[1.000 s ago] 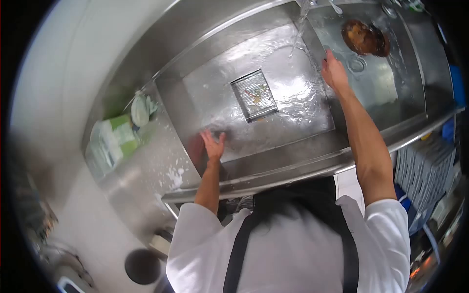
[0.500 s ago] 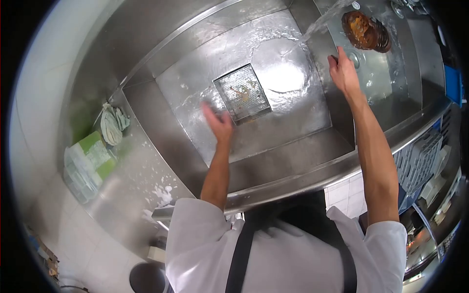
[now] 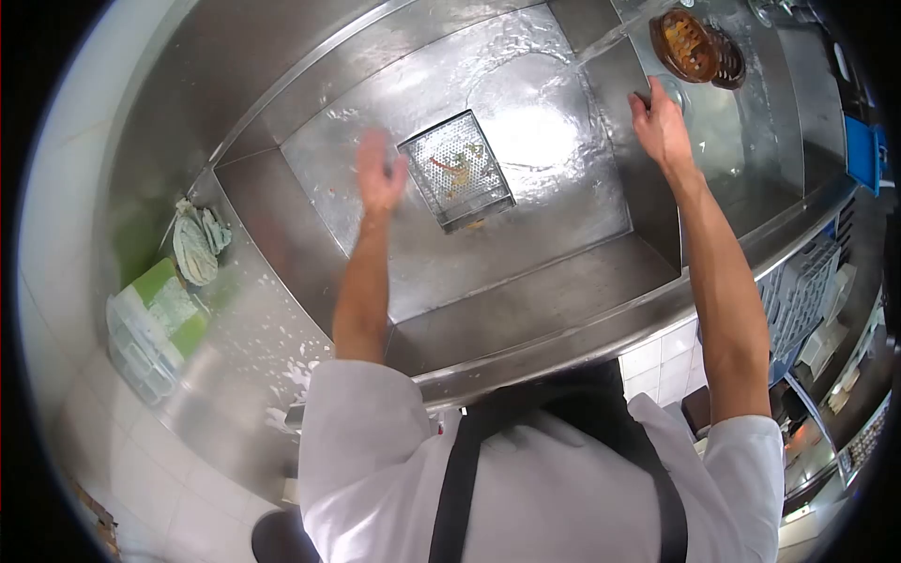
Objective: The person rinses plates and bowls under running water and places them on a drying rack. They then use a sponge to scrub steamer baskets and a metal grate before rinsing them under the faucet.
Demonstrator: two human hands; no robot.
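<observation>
Over the large steel sink [image 3: 526, 281], my left hand [image 3: 380, 174] is blurred, fingers apart with nothing in them. Just right of it lies a square perforated drain strainer [image 3: 457, 171] with food scraps on it. My right hand [image 3: 663, 127] is at the wall between the two basins, thumb and index finger apart, holding nothing visible. Two brown perforated baskets [image 3: 687, 45] lie beyond it in the right basin, near a round drain that my fingers partly hide. Water runs across the big sink's floor.
A wrung cloth [image 3: 197, 246] and a clear container with a green-and-white piece [image 3: 155, 324] lie on the left counter [image 3: 225, 366], which has foam spots. Grey racks [image 3: 798, 291] stand at the lower right, with a blue container [image 3: 862, 155] above them. A stream of water [image 3: 615, 39] falls at the top.
My left hand has moved left and farther from me, away from the strainer's edge. My right hand has barely moved. The camera view has shifted slightly.
</observation>
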